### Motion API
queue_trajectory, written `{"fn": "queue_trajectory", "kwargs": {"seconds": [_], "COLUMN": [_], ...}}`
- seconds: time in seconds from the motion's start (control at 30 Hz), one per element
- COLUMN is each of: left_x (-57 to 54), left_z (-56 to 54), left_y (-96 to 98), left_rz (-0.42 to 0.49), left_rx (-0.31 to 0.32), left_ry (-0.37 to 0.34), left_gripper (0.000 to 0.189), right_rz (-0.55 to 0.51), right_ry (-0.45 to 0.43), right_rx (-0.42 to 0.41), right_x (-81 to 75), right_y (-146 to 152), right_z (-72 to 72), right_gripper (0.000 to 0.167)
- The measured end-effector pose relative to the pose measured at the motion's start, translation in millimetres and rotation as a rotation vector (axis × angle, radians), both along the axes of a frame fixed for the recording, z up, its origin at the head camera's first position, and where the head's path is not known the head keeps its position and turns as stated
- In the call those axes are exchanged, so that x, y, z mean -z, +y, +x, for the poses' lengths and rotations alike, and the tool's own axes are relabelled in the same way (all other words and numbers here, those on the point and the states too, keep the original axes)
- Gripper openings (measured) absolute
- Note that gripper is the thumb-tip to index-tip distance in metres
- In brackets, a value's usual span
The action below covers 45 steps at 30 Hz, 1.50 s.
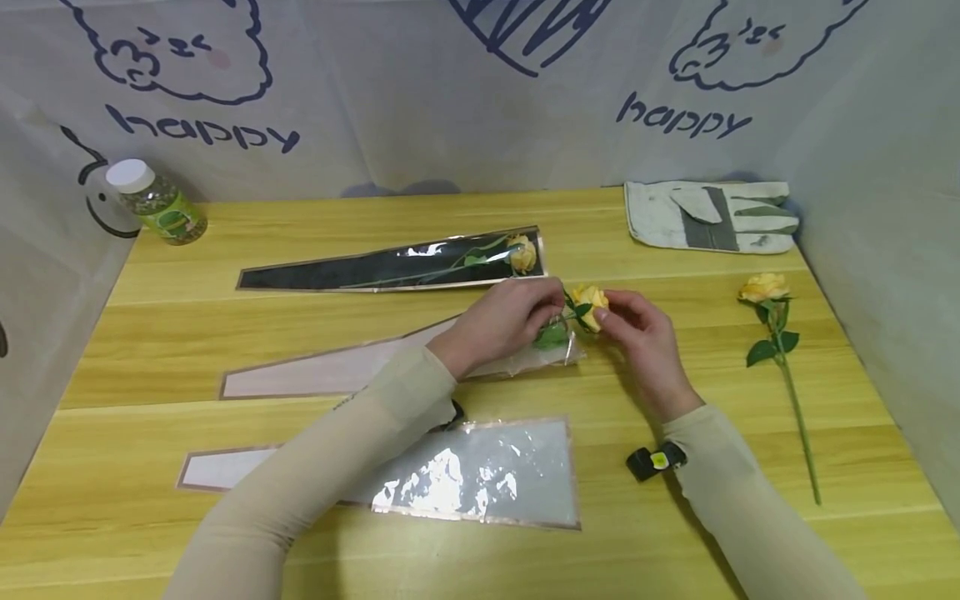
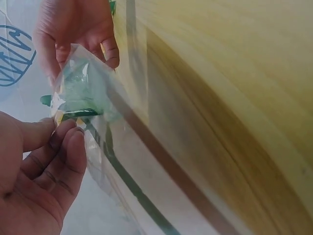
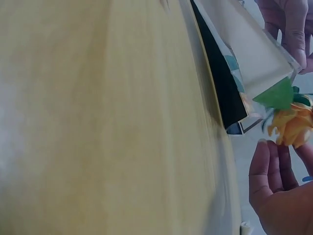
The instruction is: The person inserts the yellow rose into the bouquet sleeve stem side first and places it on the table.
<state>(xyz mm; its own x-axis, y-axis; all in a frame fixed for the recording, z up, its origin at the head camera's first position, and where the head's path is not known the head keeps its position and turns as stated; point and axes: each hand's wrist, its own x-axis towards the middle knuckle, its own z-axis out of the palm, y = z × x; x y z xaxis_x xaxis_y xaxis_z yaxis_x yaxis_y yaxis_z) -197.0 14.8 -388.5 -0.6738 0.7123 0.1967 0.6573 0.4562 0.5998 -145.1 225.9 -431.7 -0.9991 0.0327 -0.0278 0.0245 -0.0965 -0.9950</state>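
Observation:
My left hand (image 1: pixel 508 323) pinches the open end of a clear-fronted, white-backed flower sleeve (image 1: pixel 300 377) with a pinkish border. A yellow rose (image 1: pixel 589 305) pokes its bloom out of that end; its green stem (image 2: pixel 131 188) runs inside the sleeve in the left wrist view. My right hand (image 1: pixel 651 350) holds the bloom between thumb and fingers, and in the right wrist view its fingertips (image 3: pixel 262 147) are at the petals. Green leaves (image 1: pixel 552 336) show through the film by the opening, partly hidden by the left hand.
Behind lies a black sleeve (image 1: pixel 315 273) with another yellow rose inside. Nearer me is a flat white sleeve (image 1: pixel 525 475), partly under my left forearm. A loose yellow rose (image 1: pixel 780 358) lies right, a work glove (image 1: pixel 708 218) back right, a lidded jar (image 1: pixel 157 204) back left.

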Motion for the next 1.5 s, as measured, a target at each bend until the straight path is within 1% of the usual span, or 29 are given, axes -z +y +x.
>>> {"fn": "queue_trajectory", "kwargs": {"seconds": [0.2,0.33,0.4,0.6,0.8,0.93,1.07,1.27,1.4,1.5], "left_x": [-1.2,-1.5,-1.5,-1.1,-2.5,-3.6,-4.3,-3.6,-2.7,-1.7], "left_z": [-0.2,-0.5,-1.0,-3.3,-4.0,-4.1,-4.8,-7.0,-7.1,-6.8], "left_y": [1.5,2.1,2.2,1.7,1.8,1.4,0.9,0.1,-1.1,-1.4], "left_rz": [-0.003,0.004,0.006,-0.029,-0.089,-0.116,-0.123,-0.101,-0.082,-0.078], "left_rx": [0.009,0.017,0.015,0.010,0.017,0.006,-0.006,0.018,0.041,0.045], "left_ry": [-0.003,0.006,0.005,-0.014,-0.076,-0.114,-0.140,-0.171,-0.167,-0.153], "left_gripper": [0.008,0.009,0.010,0.007,0.005,0.007,0.005,0.007,0.010,0.009], "right_rz": [0.052,0.143,0.165,0.156,0.170,0.185,0.208,0.238,0.256,0.266], "right_ry": [-0.036,-0.048,-0.058,-0.075,-0.069,-0.064,-0.070,-0.077,-0.078,-0.083], "right_rx": [-0.039,-0.067,-0.081,-0.105,-0.113,-0.124,-0.130,-0.129,-0.142,-0.148], "right_x": [-0.1,0.4,0.6,0.9,1.7,1.2,0.4,0.8,1.4,1.1], "right_y": [0.9,-0.4,-1.2,-2.7,-3.7,-4.8,-5.4,-6.1,-7.0,-8.4], "right_z": [1.1,0.7,0.2,-0.4,-0.2,0.4,0.4,-0.8,-1.5,-1.7], "right_gripper": [0.038,0.042,0.042,0.038,0.035,0.035,0.035,0.036,0.035,0.034]}}
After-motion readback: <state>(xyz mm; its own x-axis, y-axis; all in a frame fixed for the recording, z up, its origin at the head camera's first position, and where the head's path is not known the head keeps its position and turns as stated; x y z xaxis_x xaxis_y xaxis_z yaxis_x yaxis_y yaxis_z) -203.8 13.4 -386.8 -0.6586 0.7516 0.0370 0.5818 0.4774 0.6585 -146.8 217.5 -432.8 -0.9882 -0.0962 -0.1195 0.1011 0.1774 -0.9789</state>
